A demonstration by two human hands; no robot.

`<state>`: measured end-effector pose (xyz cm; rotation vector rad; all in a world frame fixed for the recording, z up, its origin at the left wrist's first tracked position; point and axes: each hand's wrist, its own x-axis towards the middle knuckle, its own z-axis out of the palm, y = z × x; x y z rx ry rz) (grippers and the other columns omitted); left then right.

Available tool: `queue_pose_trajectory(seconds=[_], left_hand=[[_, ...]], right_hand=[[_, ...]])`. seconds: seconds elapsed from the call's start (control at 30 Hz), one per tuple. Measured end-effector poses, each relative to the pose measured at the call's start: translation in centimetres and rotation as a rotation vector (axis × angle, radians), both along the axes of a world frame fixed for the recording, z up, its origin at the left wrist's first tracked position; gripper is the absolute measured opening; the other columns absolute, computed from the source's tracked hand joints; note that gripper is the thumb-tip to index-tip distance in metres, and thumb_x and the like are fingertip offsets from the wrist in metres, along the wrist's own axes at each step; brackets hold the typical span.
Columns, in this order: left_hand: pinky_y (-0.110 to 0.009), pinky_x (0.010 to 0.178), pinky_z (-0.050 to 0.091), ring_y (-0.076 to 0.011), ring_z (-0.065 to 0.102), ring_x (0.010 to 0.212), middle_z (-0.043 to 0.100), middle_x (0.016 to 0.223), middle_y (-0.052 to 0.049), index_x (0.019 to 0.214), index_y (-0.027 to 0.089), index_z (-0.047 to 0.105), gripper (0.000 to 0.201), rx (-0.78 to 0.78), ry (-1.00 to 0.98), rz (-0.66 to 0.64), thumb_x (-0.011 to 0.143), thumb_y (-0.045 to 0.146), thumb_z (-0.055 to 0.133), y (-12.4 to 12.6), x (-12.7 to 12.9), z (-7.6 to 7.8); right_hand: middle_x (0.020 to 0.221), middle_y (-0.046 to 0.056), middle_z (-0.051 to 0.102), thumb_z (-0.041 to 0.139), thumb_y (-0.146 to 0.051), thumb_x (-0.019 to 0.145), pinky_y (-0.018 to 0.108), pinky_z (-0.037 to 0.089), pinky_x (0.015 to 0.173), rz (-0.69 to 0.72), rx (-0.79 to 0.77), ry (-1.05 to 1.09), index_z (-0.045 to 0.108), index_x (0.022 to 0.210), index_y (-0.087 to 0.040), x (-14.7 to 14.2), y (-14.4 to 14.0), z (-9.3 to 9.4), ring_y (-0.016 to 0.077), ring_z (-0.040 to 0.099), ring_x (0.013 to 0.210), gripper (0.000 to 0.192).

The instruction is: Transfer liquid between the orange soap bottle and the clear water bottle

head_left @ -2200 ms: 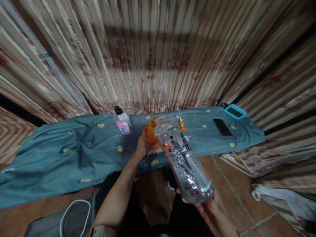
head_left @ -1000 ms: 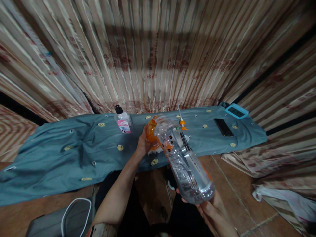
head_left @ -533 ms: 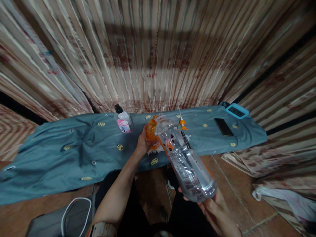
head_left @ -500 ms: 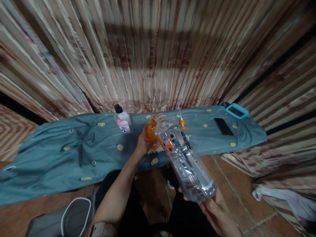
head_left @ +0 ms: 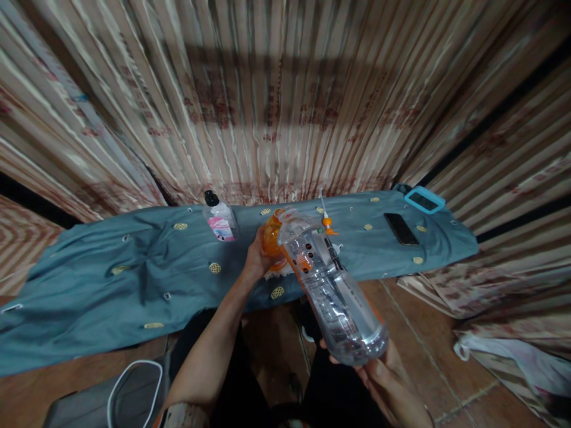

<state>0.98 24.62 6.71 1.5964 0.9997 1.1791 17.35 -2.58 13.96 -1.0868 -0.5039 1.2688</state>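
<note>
My right hand (head_left: 387, 383) grips the base of a large clear plastic bottle (head_left: 328, 285), tilted with its neck pointing away from me over the table. Some clear liquid sits in the bottle. My left hand (head_left: 256, 257) is closed around an orange object (head_left: 270, 236) right at the bottle's mouth; I cannot tell what it is. Both sit above the near edge of a blue-grey cloth (head_left: 134, 267) with small gold motifs that covers the table.
A small clear bottle with a black cap and pink label (head_left: 217, 219) stands on the cloth at the left of my hands. An orange-tipped nozzle (head_left: 326, 219), a black phone (head_left: 400, 229) and a blue-cased device (head_left: 424, 200) lie to the right. Striped curtains hang behind.
Nearly nothing differs: both hands keep their grip, and the big bottle's base shifts only slightly.
</note>
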Motion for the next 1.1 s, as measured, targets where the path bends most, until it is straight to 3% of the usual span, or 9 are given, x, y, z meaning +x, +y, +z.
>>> queue_pose_trajectory(seconds=[0.23,0.5,0.67,0.9,1.1], left_hand=[[-0.043,0.091,0.056,-0.0261,0.07,0.1,0.071,0.113,-0.008,0.131,0.02,0.046,0.081,0.032,0.051,0.035,0.06,0.029,0.083,0.1,0.3,-0.3],[-0.037,0.086,0.058,-0.024,0.07,0.097,0.071,0.111,-0.007,0.128,0.019,0.05,0.079,0.016,0.017,0.039,0.058,0.03,0.084,-0.1,0.3,0.2],[-0.037,0.088,0.057,-0.0232,0.07,0.098,0.071,0.114,-0.007,0.129,0.021,0.049,0.079,0.034,0.02,0.021,0.059,0.033,0.084,-0.1,0.2,0.0],[-0.039,0.089,0.057,-0.0242,0.07,0.1,0.071,0.113,-0.007,0.13,0.021,0.049,0.081,0.037,0.013,0.02,0.058,0.031,0.084,0.0,0.3,-0.1],[-0.043,0.091,0.058,-0.0262,0.07,0.102,0.069,0.118,-0.009,0.133,0.02,0.046,0.083,0.065,0.022,-0.003,0.06,0.031,0.083,0.2,0.2,-0.6]], right_hand=[[0.12,0.007,0.078,0.084,-0.047,0.071,0.042,0.059,0.079,-0.011,0.003,-0.004,0.069,0.119,-0.035,0.1,-0.1,-0.9,0.0339,0.073,0.105,0.052],[0.124,0.009,0.076,0.083,-0.054,0.068,0.055,0.044,0.107,-0.06,-0.033,-0.046,0.067,0.123,-0.034,0.4,-0.5,-2.3,0.0383,0.062,0.126,0.06],[0.128,0.006,0.075,0.082,-0.054,0.07,0.055,0.042,0.11,-0.043,-0.032,-0.048,0.066,0.124,-0.037,0.5,-0.6,-2.5,0.0366,0.063,0.125,0.058],[0.134,0.01,0.071,0.085,-0.053,0.066,0.057,0.038,0.112,-0.049,-0.033,-0.058,0.066,0.126,-0.032,0.5,-0.4,-2.4,0.0401,0.057,0.131,0.066],[0.13,0.005,0.073,0.084,-0.05,0.068,0.053,0.039,0.111,-0.039,-0.045,-0.037,0.066,0.123,-0.037,0.6,-0.5,-2.4,0.0367,0.058,0.131,0.059]])
